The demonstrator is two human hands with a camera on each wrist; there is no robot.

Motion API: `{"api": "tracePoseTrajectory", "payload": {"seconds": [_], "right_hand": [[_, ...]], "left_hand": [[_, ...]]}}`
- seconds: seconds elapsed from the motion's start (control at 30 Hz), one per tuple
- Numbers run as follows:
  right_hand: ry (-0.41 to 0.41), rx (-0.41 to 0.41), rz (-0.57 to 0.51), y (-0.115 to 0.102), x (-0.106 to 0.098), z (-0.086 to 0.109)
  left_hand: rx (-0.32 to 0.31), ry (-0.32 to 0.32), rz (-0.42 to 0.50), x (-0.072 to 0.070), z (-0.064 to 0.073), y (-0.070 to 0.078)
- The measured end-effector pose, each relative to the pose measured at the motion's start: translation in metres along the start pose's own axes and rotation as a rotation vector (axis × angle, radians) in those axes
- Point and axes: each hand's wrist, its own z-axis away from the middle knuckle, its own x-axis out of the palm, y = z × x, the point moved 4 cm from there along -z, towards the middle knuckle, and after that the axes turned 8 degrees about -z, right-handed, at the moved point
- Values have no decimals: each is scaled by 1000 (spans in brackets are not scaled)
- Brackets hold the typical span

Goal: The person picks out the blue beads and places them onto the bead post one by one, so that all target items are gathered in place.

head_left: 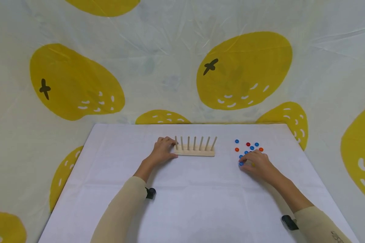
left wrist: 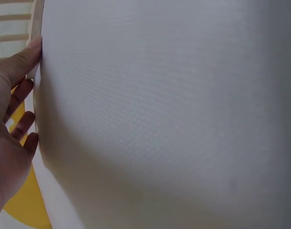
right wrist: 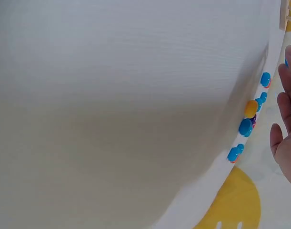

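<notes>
On white cloth (head_left: 197, 195), before yellow-patterned sheeting (head_left: 161, 67), stands a peg rack (head_left: 196, 153).

Two hands (head_left: 163, 150), one peg rack (head_left: 195, 153), seven pegs (head_left: 195, 143), at least ten beads (head_left: 237, 141)

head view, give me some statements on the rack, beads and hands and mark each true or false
1. The rack has seven pegs. True.
2. The middle peg carries a bead. False: it is bare.
3. The beads lie to the right of the rack. True.
4. The left hand touches the rack's left end. True.
5. Both hands are on the rack. False: the right hand is over by the beads, its thumb and finger at a blue bead.
6. Every bead is blue. False: a red bead lies among them.
</notes>
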Motion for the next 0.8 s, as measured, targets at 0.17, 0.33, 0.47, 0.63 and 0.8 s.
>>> {"api": "tracePoseTrajectory", "payload": {"seconds": [0.17,0.33,0.47,0.63,0.8], "right_hand": [[6,-55,-25,-9,-3,-12],[15,-83,-39,-25,-6,-28],[47,-115,-60,-37,-9,-40],[74,-141,-91,-52,-13,-55],[93,-173,-114,-68,-17,-66]], "left_hand": [[-10,-5,-5,0,0,0],[-6,-3,-7,-1,0,1],[-11,-4,2,-1,0,2],[-12,5,17,-2,1,3],[-9,1,10,-2,2,2]]}}
